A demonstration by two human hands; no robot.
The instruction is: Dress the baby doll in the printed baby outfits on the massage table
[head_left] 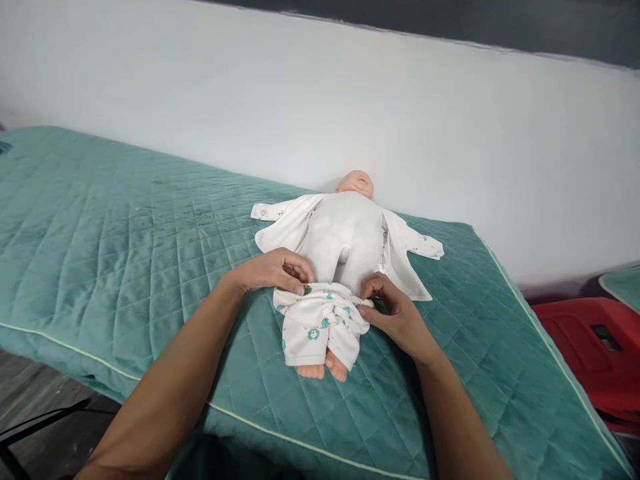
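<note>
A baby doll [345, 230] lies on its back, head toward the wall and feet toward me. Its soft torso is pale grey-white. An open white baby jacket [405, 257] spreads out under it, with the arms inside the printed sleeves. White printed baby pants [320, 327] are bunched around the lower legs, and the toes stick out of the leg openings. My left hand [280, 270] pinches the waistband at its left side. At the right side of the waistband, my right hand [393, 310] grips the fabric between thumb and fingers.
A green quilted cover [150, 267] with pale piping lies under the doll. Behind it rises a white wall [320, 100] with a dark band on top. A red plastic object [590, 347] stands beyond the right edge. Dark floor [30, 393] shows at lower left.
</note>
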